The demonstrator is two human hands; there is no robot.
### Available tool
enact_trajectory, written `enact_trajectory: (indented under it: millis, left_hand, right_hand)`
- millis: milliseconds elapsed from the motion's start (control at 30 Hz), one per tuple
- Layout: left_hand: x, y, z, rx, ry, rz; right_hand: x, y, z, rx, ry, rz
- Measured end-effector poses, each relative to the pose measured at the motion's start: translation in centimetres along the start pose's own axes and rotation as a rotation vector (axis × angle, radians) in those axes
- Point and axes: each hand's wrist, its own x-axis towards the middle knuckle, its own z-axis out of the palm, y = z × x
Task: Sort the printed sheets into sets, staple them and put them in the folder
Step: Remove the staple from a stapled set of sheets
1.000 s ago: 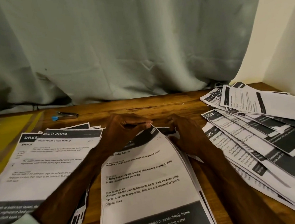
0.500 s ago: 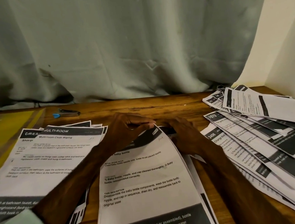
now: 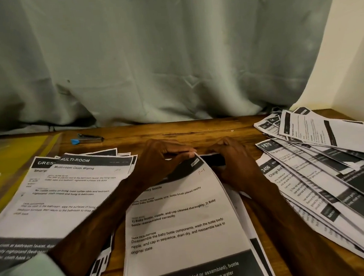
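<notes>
Three lots of printed sheets lie on the wooden table [image 3: 209,131]. Middle set [image 3: 180,226] is straight in front. Its top sheet reads "…by bottle", "1) Baby bottle, nipple, and cap cleaned thoroughly" and "TASK DESCRIPTION Disassemble the baby bottle components…", w/ handwritten "P-1" by the far R corner. Long axis runs near-to-far, hdr end away from the person, leaning slightly R; near end runs off the bottom of view.

L hand [image 3: 156,160] pinches the top sheet's far edge, fingers curled, tips at the far R corner. R hand [image 3: 233,159] is just beside it, fingers curled onto the dark hdr of a lower sheet in the same set, gripping it.

L pile [image 3: 71,191]: top hdr "MULTI-ROOM", "Multi-room Cloth Wiping"; under it "DRES…" and "Sharp…". L forearm lies across its R side. R pile [image 3: 322,169] is fanned out, w/ "1670", "3406" and "Change Bed" legible.

Stapler [image 3: 87,139], blue tip, lies far L of centre, long axis L-R, apart from all sheets. Yellow folder [image 3: 9,157] lies flat at far L; L pile's edge overlaps it. Bare wood strip runs btwn the hands and the curtain [image 3: 147,52], w/ narrow gaps btwn middle set and each pile.
</notes>
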Motion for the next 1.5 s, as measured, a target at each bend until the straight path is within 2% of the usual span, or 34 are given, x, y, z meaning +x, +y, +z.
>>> enact_trajectory:
  millis: [300, 467, 567, 700, 800, 967, 1067, 1233, 1367, 1500]
  left_hand:
    - [-0.1, 0.4, 0.6, 0.168, 0.048, 0.007]
    - [-0.4, 1.7, 1.7, 0.232, 0.187, 0.013]
    - [-0.3, 1.2, 1.9, 0.205, 0.078, 0.057]
    - [-0.6, 1.3, 2.4, 0.261, 0.063, -0.033]
    - [-0.6, 1.9, 2.4, 0.266, 0.095, -0.022]
    - [-0.1, 2.5, 2.6, 0.172, 0.096, 0.102]
    - [0.1, 2.9, 2.9, 0.166, 0.138, 0.084]
    - [0.0, 2.6, 3.2, 0.167, 0.187, 0.036]
    - [0.0, 2.4, 3.3, 0.230, 0.213, 0.121]
    - [0.0, 2.3, 2.9, 0.186, 0.263, 0.124]
  right_hand:
    - [0.0, 0.5, -1.0, 0.321, 0.134, 0.102]
    - [-0.1, 0.0, -1.4, 0.463, 0.194, 0.139]
    - [-0.1, -0.6, -1.8, 0.552, 0.139, 0.131]
    - [0.0, -0.7, -1.8, 0.737, -0.014, 0.131]
    - [0.0, -0.6, -1.6, 0.908, -0.116, 0.148]
    - [-0.4, -0.6, -2.0, 0.838, -0.020, 0.139]
    - [-0.6, -0.6, -2.2, 0.829, 0.033, 0.118]
    - [-0.8, -1.2, -2.7, 0.868, -0.041, 0.112]
    - [-0.9, -1.5, -3.2, 0.897, -0.114, 0.140]
    - [-1.0, -1.5, -3.8, 0.964, -0.049, 0.246]
